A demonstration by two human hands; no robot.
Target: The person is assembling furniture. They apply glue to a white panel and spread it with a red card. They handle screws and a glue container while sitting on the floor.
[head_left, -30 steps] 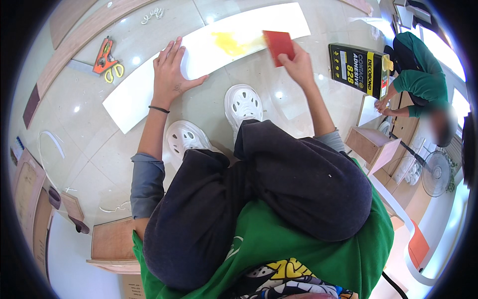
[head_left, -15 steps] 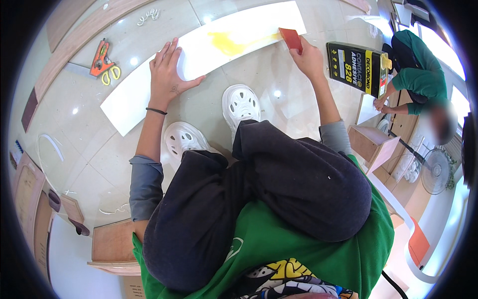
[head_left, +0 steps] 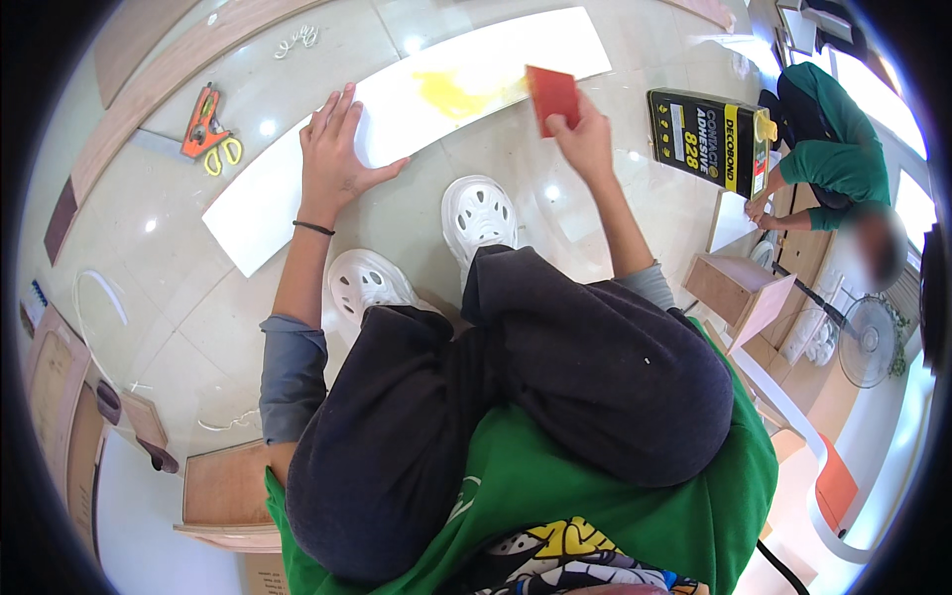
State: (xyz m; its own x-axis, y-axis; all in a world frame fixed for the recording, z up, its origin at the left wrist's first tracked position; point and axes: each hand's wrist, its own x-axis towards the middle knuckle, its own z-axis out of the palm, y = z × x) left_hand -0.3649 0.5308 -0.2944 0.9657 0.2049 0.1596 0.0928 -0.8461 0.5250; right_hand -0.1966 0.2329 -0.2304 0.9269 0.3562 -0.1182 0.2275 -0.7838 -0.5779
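Observation:
A long white board (head_left: 253, 213) lies on the tiled floor in front of my feet. Toward its right half, a yellow smear of glue (head_left: 451, 91) is spread over the surface. My left hand (head_left: 335, 149) rests flat on the board's left part, fingers spread and thumb out to the side. In my right hand (head_left: 585, 139) is a flat reddish-brown spreader (head_left: 553, 97), pinched between thumb and fingers. The spreader is tilted up at the board's near right edge; whether it touches the board I cannot tell.
Right of the board stands a black and yellow adhesive can (head_left: 702, 141) with a yellow cap. Yellow-handled scissors (head_left: 224, 155) and an orange tool (head_left: 203, 124) lie at the left. Another person in green (head_left: 843, 149) works at far right, near a fan (head_left: 866, 340) and a wooden box (head_left: 739, 293).
My right hand has drawn back left and nearer to me, and the spreader has turned to show its broad face. My left hand stays in place on the board.

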